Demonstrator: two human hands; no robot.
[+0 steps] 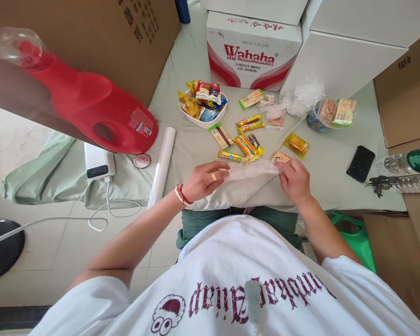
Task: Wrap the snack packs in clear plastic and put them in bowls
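Stretched between my two hands near the table's front edge is a clear plastic bag (254,170). My left hand (207,178), with a ring and a bracelet, pinches its left end. At the other end my right hand (294,179) grips it between thumb and fingers. Just beyond the bag lie several wrapped snacks, among them a yellow stick packet (231,156), an orange striped packet (245,145) and a brown-and-green packet (221,136). A yellow wrapped cake (297,144) sits beyond my right hand. Part of a pinkish packet (280,157) shows beside my right fingers.
Farther back stand a white bowl of snacks (203,123), crumpled clear plastic (304,95) and a clear tub of snacks (322,126). A film roll (162,163), red jug (101,109) and power bank (98,161) are left; a phone (360,163) and bottles (399,164) right.
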